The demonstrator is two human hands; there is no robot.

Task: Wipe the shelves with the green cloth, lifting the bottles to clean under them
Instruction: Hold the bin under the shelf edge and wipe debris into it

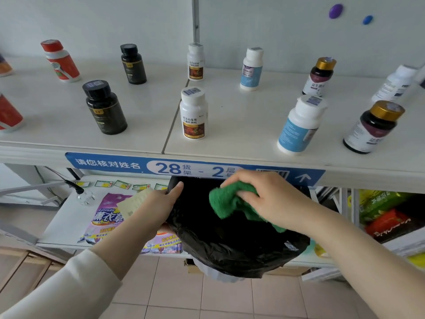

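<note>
The white upper shelf [230, 111] carries several bottles, among them a black one [104, 108], a white one with a brown label [193, 113], a blue-labelled one [299, 125] and a gold-capped one [372, 127]. Below its front edge, my right hand [269, 199] is shut on the bunched green cloth [230, 201], held over a black plastic bag [230, 240]. My left hand [158, 203] grips the bag's left rim on the lower shelf [64, 224].
A blue label strip [115, 163] runs along the upper shelf's front edge. A purple lavender detergent pack [103, 219] lies on the lower shelf. Colourful packets [381, 212] sit at lower right. Two magnets [335, 11] stick to the back wall. Tiled floor lies below.
</note>
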